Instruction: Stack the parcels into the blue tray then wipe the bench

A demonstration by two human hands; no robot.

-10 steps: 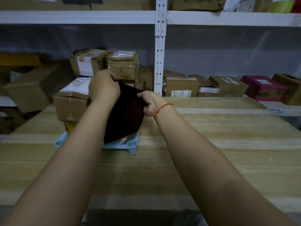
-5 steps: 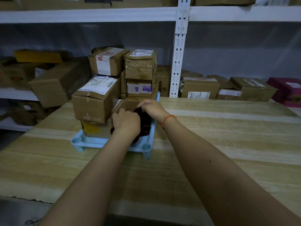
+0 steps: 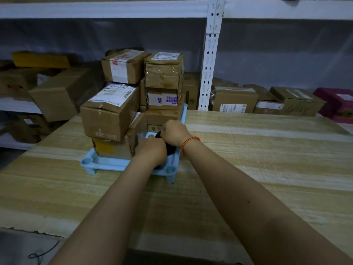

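Both hands meet over the near right corner of the blue tray point(image 3: 107, 163), which sits on the pale wood-grain surface point(image 3: 267, 150); the left hand point(image 3: 151, 150) and the right hand point(image 3: 175, 133) are each curled, knuckles up, around a bunched dark cloth point(image 3: 170, 149) held between them, only a small part of it showing; an orange cord bracelet point(image 3: 189, 141) circles the right wrist; the tray carries stacked cardboard parcels point(image 3: 110, 113), a labelled box overhanging a lower one with a yellow patch on the left, and a taller column on the right topped by a tape-wrapped parcel point(image 3: 164, 70); behind the surface, a white shelf upright point(image 3: 210, 60) rises, and more cardboard boxes point(image 3: 235, 101) line the shelf beyond, with a magenta box point(image 3: 336, 104) at the far right; further boxes lie tilted on the shelves to the left.
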